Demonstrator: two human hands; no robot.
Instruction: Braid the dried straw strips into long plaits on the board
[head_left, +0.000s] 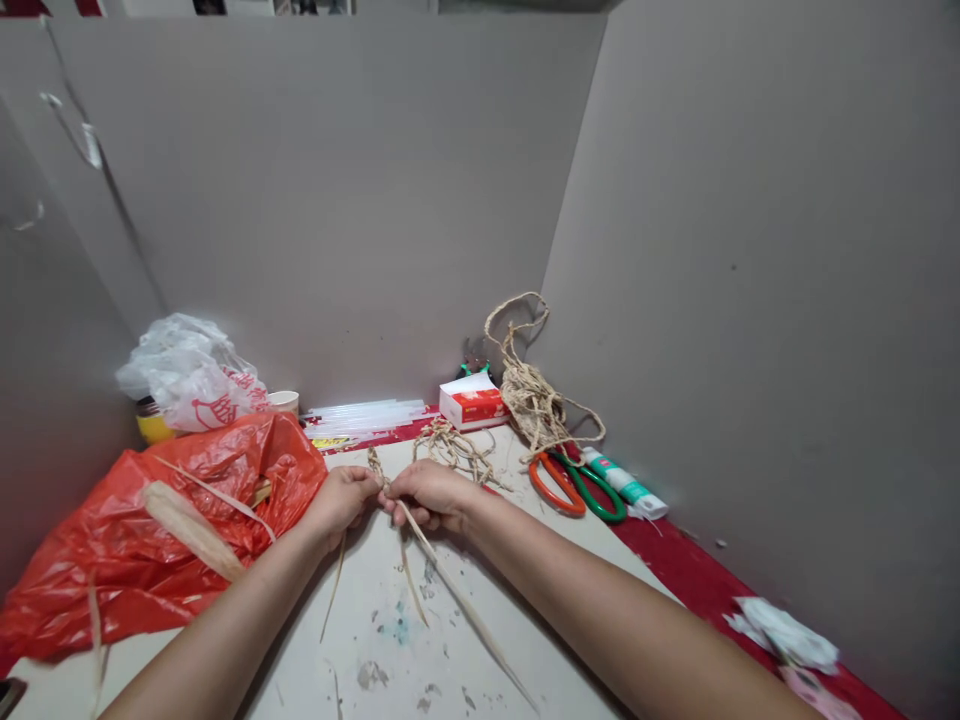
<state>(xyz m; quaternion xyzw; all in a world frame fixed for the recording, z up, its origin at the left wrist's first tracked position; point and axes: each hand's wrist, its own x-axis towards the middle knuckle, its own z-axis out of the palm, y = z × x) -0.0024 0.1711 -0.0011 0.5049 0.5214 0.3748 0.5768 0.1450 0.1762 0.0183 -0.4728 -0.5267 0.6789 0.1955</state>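
Observation:
My left hand [343, 502] and my right hand [429, 495] meet over a stained white board [390, 640], both pinched shut on pale dry straw strips [442, 580]. The loose ends of the strips trail down toward me across the board. A short twisted, braided length of the straw [375, 466] rises from between my fingers toward the back. Both forearms reach in from the bottom edge.
A red plastic bag [150, 540] with dry husks lies at left, a white bag [191, 375] and cups behind it. A heap of straw rope [532, 400], a small red-white box [472, 402], orange and green scissors [574, 487] and a glue tube [626, 486] sit at back right. Grey partition walls enclose the table.

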